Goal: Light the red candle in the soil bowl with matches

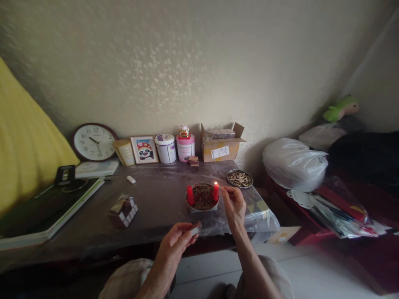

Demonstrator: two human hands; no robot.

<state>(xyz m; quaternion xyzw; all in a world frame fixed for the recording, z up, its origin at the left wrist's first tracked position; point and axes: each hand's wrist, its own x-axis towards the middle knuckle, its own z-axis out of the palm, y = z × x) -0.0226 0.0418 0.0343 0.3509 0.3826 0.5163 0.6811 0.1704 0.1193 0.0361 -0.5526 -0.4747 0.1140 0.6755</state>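
Observation:
Two red candles stand in a round dish (203, 207) of dark material near the table's front edge. At the top of the right candle (215, 193) a small flame glows; the left candle (190, 196) shows no flame. My right hand (234, 204) pinches a thin matchstick (220, 187) whose tip is at the flame. Lower and to the left, my left hand (178, 241) holds a small matchbox (195, 229) in front of the dish. A plate of loose matchsticks (240, 178) lies behind my right hand.
Several stacked matchboxes (124, 212) sit on the table's left, near a white oval object (131, 180) and a large book (77, 205). Along the wall stand a clock (94, 142), a picture frame (144, 150), tubs and a cardboard box (218, 153). White bags (293, 164) are at right.

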